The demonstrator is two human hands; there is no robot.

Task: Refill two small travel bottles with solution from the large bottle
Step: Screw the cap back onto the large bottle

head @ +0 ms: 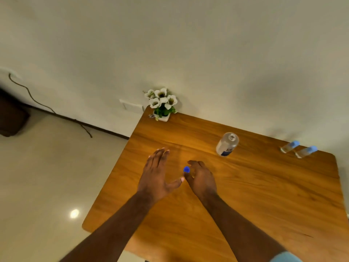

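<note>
Pinching the small blue cap (186, 169) between thumb and curled fingers (194, 163), my right hand (201, 179) hovers low over the counter (264, 195), and I judge that cap to be the large bottle's own, since the large bottle (227, 144) stands upright with its mouth bare, just beyond and to the right of that hand. My left hand (156, 174) holds nothing: its fingers lie straight and spread, palm down, thumb reaching toward the cap without clearly touching it. So I read the step in hand as setting the cap aside, the opening of the big bottle being done and the pouring not yet begun. Farther out, near the far right edge of the counter, the two small travel bottles (298, 149) stand side by side, both with their pale blue caps on, well apart from both hands. Whether they hold any liquid I cannot tell from here. My next move calls for parking the cap on the wood, then reaching right for one travel bottle, bringing it close to the big bottle and unscrewing it. A small pot of white flowers (162, 103) sits at the far corner, out of the way.
</note>
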